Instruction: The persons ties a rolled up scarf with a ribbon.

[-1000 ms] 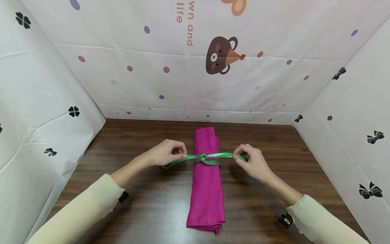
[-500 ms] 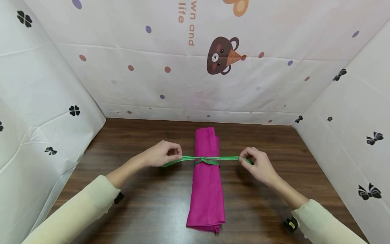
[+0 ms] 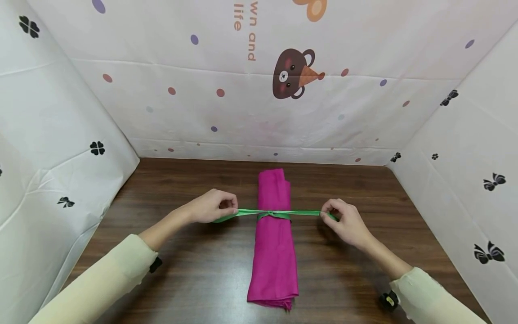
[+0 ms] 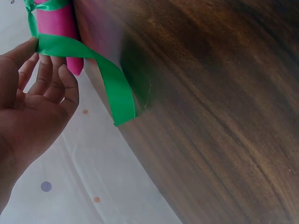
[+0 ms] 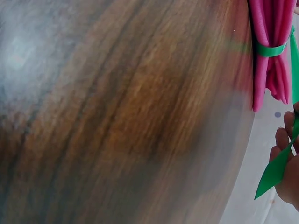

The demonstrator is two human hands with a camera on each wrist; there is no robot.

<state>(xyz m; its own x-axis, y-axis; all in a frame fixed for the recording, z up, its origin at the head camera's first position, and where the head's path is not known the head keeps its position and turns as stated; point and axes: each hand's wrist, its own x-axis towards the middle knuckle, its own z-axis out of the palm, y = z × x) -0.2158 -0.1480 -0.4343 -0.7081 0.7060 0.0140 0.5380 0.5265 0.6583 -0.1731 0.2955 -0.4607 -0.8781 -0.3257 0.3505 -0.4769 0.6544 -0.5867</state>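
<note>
A folded magenta cloth (image 3: 274, 261) lies lengthwise on the table, with a green ribbon (image 3: 299, 213) wrapped around its upper middle and knotted on top. My left hand (image 3: 212, 206) pinches one ribbon end between thumb and fingertips, left of the cloth. On the other side my right hand (image 3: 346, 222) pinches the opposite end. Both lengths are drawn straight out sideways from the knot. In the left wrist view a loose ribbon tail (image 4: 117, 91) hangs past the fingers toward the table. The right wrist view shows another short ribbon tail (image 5: 273, 175) below the right hand.
The dark wooden table (image 3: 194, 270) is bordered by a white patterned sheet (image 3: 243, 112) at the back. Similar white sheets stand along the left (image 3: 52, 135) and right (image 3: 465, 180) sides.
Both hands have moved apart, the left to the left and the right to the right. The ribbon lengths are straighter, and the knot sits slightly lower and smaller. The cloth has stayed in place.
</note>
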